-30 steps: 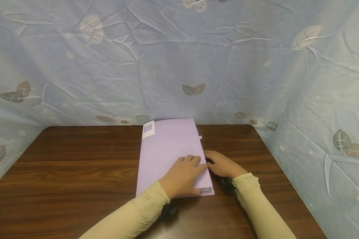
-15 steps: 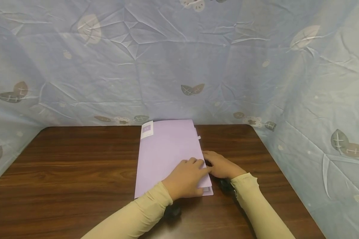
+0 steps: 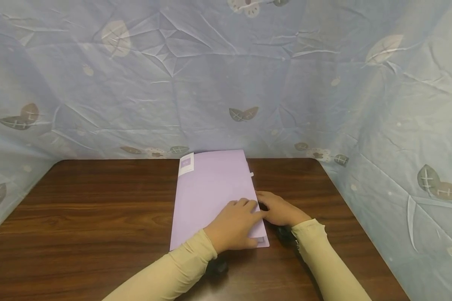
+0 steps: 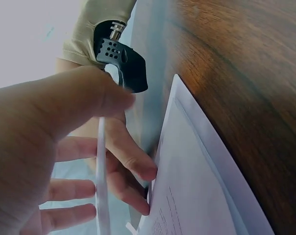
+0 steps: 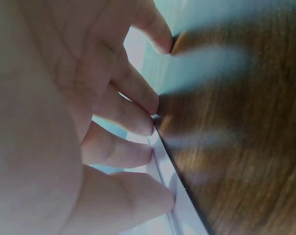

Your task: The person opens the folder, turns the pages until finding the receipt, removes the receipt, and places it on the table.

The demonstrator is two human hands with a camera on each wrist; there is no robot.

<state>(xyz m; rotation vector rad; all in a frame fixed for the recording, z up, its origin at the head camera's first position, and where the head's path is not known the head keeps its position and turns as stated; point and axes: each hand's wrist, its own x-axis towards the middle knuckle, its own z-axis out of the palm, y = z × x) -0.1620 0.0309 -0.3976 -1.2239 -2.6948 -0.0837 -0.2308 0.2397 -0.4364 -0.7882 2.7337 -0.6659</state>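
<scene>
A lilac document folder (image 3: 214,179) lies near the table's far edge, its front cover raised slightly along the right side. My left hand (image 3: 235,225) holds that cover at the lower right, fingers on its outer face. In the left wrist view the cover (image 4: 102,171) shows edge-on, with the thumb reaching past its edge and printed pages (image 4: 187,171) inside. My right hand (image 3: 280,209) is at the folder's right edge. Its thumb and fingertips touch the rim (image 5: 189,215) in the right wrist view, fingers loosely bent, some reaching the table.
The folder has a white label (image 3: 186,164) at its upper left and a small white tab (image 3: 251,174) on its right edge. A dark wooden table (image 3: 98,217) is bordered by a patterned cloth (image 3: 211,83) at the back and sides. Black wrist devices (image 3: 285,234) sit under the sleeves.
My left hand has shifted slightly right and toward me, its fingers now at the cover's right edge beside my right hand. The folder and right hand have hardly moved.
</scene>
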